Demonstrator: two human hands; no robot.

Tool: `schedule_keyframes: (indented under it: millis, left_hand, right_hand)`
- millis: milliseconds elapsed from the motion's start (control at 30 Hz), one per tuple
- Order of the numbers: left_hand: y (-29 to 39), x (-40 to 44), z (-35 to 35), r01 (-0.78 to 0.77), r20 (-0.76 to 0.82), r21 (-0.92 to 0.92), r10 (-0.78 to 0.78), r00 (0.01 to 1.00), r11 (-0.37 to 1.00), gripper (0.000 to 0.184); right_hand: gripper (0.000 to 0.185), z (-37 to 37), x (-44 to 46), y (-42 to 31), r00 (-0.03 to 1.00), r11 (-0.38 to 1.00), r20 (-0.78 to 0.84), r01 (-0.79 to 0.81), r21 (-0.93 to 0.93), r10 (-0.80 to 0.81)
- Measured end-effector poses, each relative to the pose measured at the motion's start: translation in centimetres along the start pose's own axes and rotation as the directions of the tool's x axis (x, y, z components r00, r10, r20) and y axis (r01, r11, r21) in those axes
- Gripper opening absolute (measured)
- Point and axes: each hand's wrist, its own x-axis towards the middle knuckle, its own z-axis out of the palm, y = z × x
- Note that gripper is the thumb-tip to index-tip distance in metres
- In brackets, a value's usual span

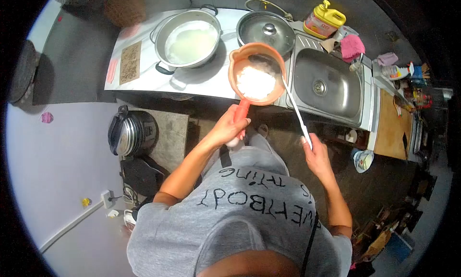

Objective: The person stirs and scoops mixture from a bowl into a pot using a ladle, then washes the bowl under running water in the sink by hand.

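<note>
My left hand (pixel 229 127) is closed around the red handle of an orange saucepan (pixel 234 65), which is held up over the counter's front edge. White food (pixel 256 82) lies in the pan, too glaring to name. In my right hand (pixel 317 155) is the end of a long, thin white-handled utensil (pixel 297 109). It reaches up to the pan's right rim, and I cannot make out its head. Behind the saucepan stands a lidded dark pan (pixel 249 29). A large silver pot (pixel 161 41) with whitish contents sits on the counter to the left.
The steel sink (pixel 331 68) is right of the saucepan. Behind it stand a yellow pump bottle (pixel 322 21) and a pink cloth (pixel 352 47). A brown patterned mat (pixel 129 63) lies at the counter's left end. An electric cooker (pixel 137 133) stands lower left, and a wooden board (pixel 391 128) lies at right.
</note>
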Motion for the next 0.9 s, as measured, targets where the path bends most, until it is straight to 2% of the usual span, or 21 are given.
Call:
schedule_keyframes:
  millis: [33,67,100,167,233,300,333,400,433,500,633,700,733,767,800,833,867,900]
  left_hand:
    - [-0.3,0.0,-0.2,0.004,-0.04,0.038,-0.003,0.999,0.999,0.032]
    - [-0.5,0.0,-0.6,0.009,-0.083,0.076,-0.003,0.997,0.997,0.032]
    - [-1.2,1.7,1.4,-0.007,-0.061,0.068,0.011,0.998,0.998,0.032]
    - [-1.6,1.7,0.8,0.012,-0.039,0.084,-0.009,0.999,0.996,0.031]
    - [-2.3,1.6,1.1,0.024,-0.025,0.058,-0.023,0.999,0.998,0.03]
    - [-2.4,1.6,1.0,0.025,-0.013,0.044,-0.024,1.0,0.999,0.03]
    - [-2.5,1.3,0.9,0.049,-0.016,0.018,-0.049,0.999,0.999,0.028]
    - [-2.7,1.0,0.8,0.076,-0.019,-0.007,-0.076,0.997,0.997,0.026]
    - [-2.9,0.9,0.7,0.073,-0.014,-0.025,-0.073,0.997,0.997,0.026]
    - [-3.0,0.8,0.6,0.066,-0.013,-0.042,-0.067,0.998,0.997,0.026]
    - [-3.2,1.1,0.8,0.029,-0.033,-0.01,-0.029,0.999,1.0,0.028]
    - [-3.7,1.3,0.9,0.03,-0.059,0.01,-0.03,0.998,0.999,0.027]
    - [-3.9,1.6,0.9,0.039,-0.082,0.018,-0.037,0.996,0.999,0.028]
    - [-4.1,1.9,0.9,0.046,-0.104,0.026,-0.043,0.994,0.999,0.03]
    - [-4.3,2.2,0.7,0.045,-0.106,0.025,-0.042,0.993,0.999,0.03]
    - [-4.5,2.3,0.6,0.046,-0.12,0.056,-0.039,0.992,0.997,0.03]
    - [-4.6,2.4,0.5,0.047,-0.135,0.086,-0.035,0.99,0.995,0.03]
    - [-4.5,2.3,0.4,0.048,-0.14,0.085,-0.035,0.99,0.995,0.03]
  right_hand:
    - [0.029,-0.4,-0.1,-1.0,0.919,0.812,0.308,-0.37,0.451,0.247]
    - [0.03,-0.5,0.0,-1.7,0.713,0.331,0.652,-0.7,0.633,0.259]
    - [0.03,-1.8,-0.2,0.1,0.721,0.34,0.635,-0.692,0.636,0.278]
    - [0.031,-1.2,-0.2,-0.1,0.701,0.187,0.68,-0.713,0.676,0.216]
    - [0.03,-2.0,-1.1,-0.4,0.709,0.208,0.675,-0.705,0.678,0.203]
    - [0.029,-2.3,-1.7,-0.9,0.795,0.455,0.557,-0.599,0.659,0.24]
    - [0.029,-1.9,-2.1,-0.6,0.793,0.45,0.56,-0.602,0.659,0.24]
    - [0.028,-0.7,-2.6,0.4,0.92,0.759,0.326,-0.37,0.536,0.218]
    - [0.028,-0.5,-2.5,0.3,0.919,0.757,0.33,-0.372,0.537,0.218]
    - [0.026,0.0,-2.1,-0.2,0.983,0.963,0.111,-0.165,0.215,0.143]
    - [0.024,2.3,-1.3,0.1,0.995,0.991,-0.002,-0.102,0.083,0.103]
    - [0.024,2.8,-0.9,-0.2,0.966,0.97,0.145,-0.229,0.081,0.216]
    - [0.024,2.6,-0.5,-0.1,0.966,0.971,0.148,-0.226,0.082,0.212]
    - [0.026,2.0,-0.1,0.1,0.88,0.813,0.365,-0.44,0.381,0.305]
    - [0.029,1.3,0.4,0.2,0.756,0.519,0.584,-0.64,0.567,0.294]
    - [0.032,0.6,0.6,-0.1,0.619,0.146,0.764,-0.785,0.602,0.18]
    - [0.033,0.2,0.5,-1.2,0.663,0.168,0.727,-0.749,0.641,0.18]
    - [0.033,0.0,0.4,-1.7,0.661,0.17,0.729,-0.75,0.639,0.176]
